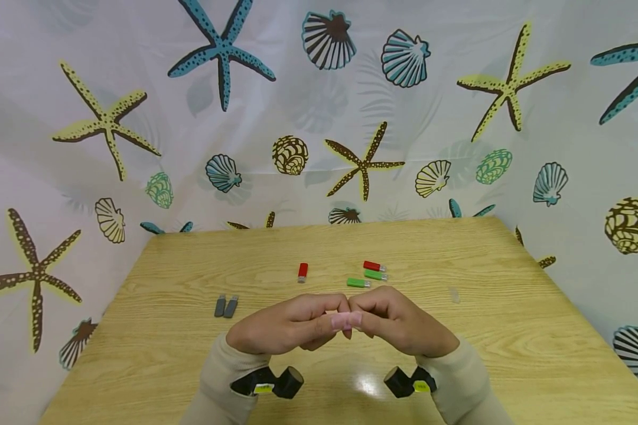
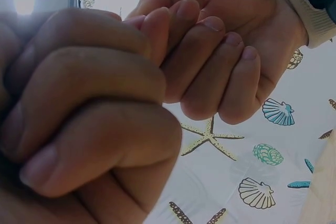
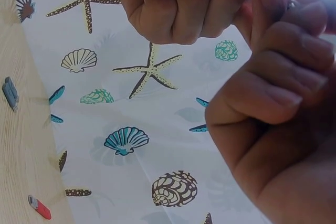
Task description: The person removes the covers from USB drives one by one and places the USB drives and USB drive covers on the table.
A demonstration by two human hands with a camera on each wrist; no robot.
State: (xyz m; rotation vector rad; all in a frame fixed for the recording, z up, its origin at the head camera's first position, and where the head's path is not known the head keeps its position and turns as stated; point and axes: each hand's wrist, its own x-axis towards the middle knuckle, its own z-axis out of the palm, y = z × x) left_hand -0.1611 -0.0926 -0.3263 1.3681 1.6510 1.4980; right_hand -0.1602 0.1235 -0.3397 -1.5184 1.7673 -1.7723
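In the head view my left hand (image 1: 292, 323) and right hand (image 1: 399, 321) meet fingertip to fingertip above the table, thumbs side by side. Both have curled fingers, with thumb and forefinger pinched together. A small shiny thing (image 3: 291, 4) glints between the fingertips in the right wrist view; the fingers hide most of it, and I cannot tell its kind. Beyond the hands lie two green USB sticks (image 1: 358, 283), a red USB stick (image 1: 373, 266) beside them and another red USB stick (image 1: 302, 272) farther left. Two grey USB sticks (image 1: 220, 306) lie left of my left hand.
The wooden table (image 1: 165, 354) reaches back to a white cloth (image 1: 298, 195) printed with starfish and shells, which hangs behind it and at both sides. A small see-through piece (image 1: 454, 294) lies on the table at the right.
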